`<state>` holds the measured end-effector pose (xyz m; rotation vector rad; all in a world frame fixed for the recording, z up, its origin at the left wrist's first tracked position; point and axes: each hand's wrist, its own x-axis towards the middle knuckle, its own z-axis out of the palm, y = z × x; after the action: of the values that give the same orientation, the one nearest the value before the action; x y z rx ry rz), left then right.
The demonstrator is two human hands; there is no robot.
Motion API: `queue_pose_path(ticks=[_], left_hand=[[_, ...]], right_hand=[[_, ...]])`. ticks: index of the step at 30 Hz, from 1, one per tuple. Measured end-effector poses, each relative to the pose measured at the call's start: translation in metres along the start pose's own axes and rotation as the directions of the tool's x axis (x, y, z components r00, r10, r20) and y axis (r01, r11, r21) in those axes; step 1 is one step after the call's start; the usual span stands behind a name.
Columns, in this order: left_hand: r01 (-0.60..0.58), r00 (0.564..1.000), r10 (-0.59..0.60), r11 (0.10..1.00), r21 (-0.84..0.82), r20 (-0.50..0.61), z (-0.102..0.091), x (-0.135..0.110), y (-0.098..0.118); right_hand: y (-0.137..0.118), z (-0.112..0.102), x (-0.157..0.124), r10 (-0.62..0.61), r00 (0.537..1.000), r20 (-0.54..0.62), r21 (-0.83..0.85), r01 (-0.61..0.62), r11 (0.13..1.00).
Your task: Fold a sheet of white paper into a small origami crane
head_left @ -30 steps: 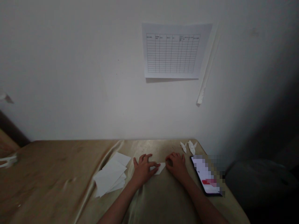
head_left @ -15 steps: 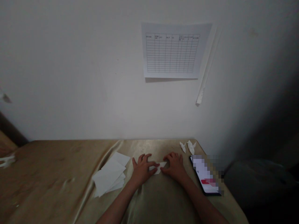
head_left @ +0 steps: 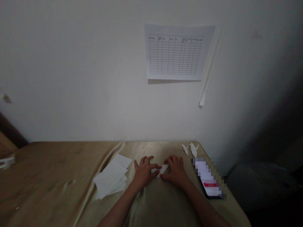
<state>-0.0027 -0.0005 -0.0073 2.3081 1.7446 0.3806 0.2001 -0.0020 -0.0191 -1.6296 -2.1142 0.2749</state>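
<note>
A small piece of folded white paper (head_left: 163, 170) lies on the cloth-covered table between my hands. My left hand (head_left: 143, 171) has its thumb and index finger on the paper's left part, the other fingers spread on the cloth. From the right, my right hand (head_left: 175, 170) grips the paper's other side, thumb at the near edge and fingers at the far corner. Part of the paper is hidden under the fingers. Left of my left hand lies a fanned stack of white paper sheets (head_left: 111, 176).
Two small folded paper figures (head_left: 193, 149) sit at the table's back right corner. A phone (head_left: 205, 176) with a lit, partly blurred screen lies right of my right hand. The gold cloth (head_left: 59, 189) is wrinkled. A printed table sheet (head_left: 175, 53) hangs on the wall behind.
My right thumb has slid left and nearer along the paper's near edge, and the right hand has shifted slightly left. My left hand stays in place.
</note>
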Motion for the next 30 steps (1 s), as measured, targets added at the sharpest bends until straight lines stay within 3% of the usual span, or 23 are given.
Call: queue_pose_path(ticks=[10,18,30], left_hand=[[-0.003,1.000,0.003,1.000,-0.019,-0.004,0.0020,0.0003,-0.0018],[0.002,1.000,-0.002,1.000,-0.013,0.015,-0.0006,0.0005,0.0001],[-0.006,1.000,0.006,1.000,-0.011,0.005,0.0003,0.0004,-0.0010]], right_hand=[[0.0068,-0.0027,0.0005,-0.027,0.999,-0.034,0.063,0.029,0.998],[0.0084,-0.0059,0.0046,-0.026,0.999,-0.045,0.019,0.027,0.999],[0.0022,-0.0074,0.0000,-0.014,1.000,-0.007,0.036,0.015,0.999]])
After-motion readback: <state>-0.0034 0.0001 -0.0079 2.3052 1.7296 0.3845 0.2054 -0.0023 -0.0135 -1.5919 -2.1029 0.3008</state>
